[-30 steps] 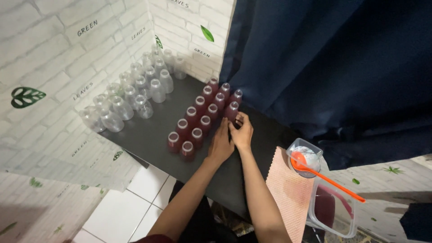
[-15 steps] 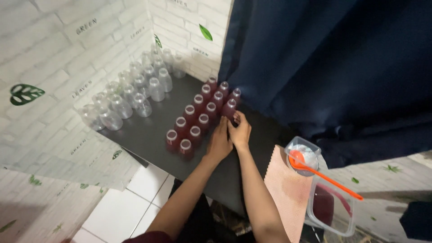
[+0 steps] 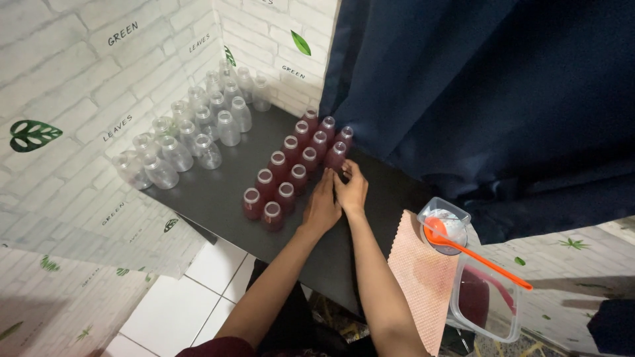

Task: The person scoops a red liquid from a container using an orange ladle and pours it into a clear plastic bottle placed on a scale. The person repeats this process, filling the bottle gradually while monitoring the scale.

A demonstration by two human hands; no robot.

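Observation:
Two rows of small bottles filled with dark red liquid [image 3: 286, 173] stand open-topped on a black tabletop [image 3: 218, 182]. My right hand [image 3: 351, 190] curls its fingers around the base of the near-right filled bottle [image 3: 335, 156] in the row beside the curtain. Pressed against the right hand, my left hand [image 3: 321, 206] lies on the table with its fingertips at that same bottle's base. Whether it grips the bottle is hidden. Both forearms reach in from the bottom of the view.
Several empty clear bottles [image 3: 192, 135] stand at the back left by a white brick-pattern wall. A dark blue curtain [image 3: 483, 99] hangs on the right. A pink cloth [image 3: 420, 277], a clear tub with red liquid [image 3: 486, 304], a small cup [image 3: 448, 225] and an orange spoon [image 3: 473, 252] sit at the right.
Both hands stay at the same filled bottle by the curtain. No bottle has visibly changed place.

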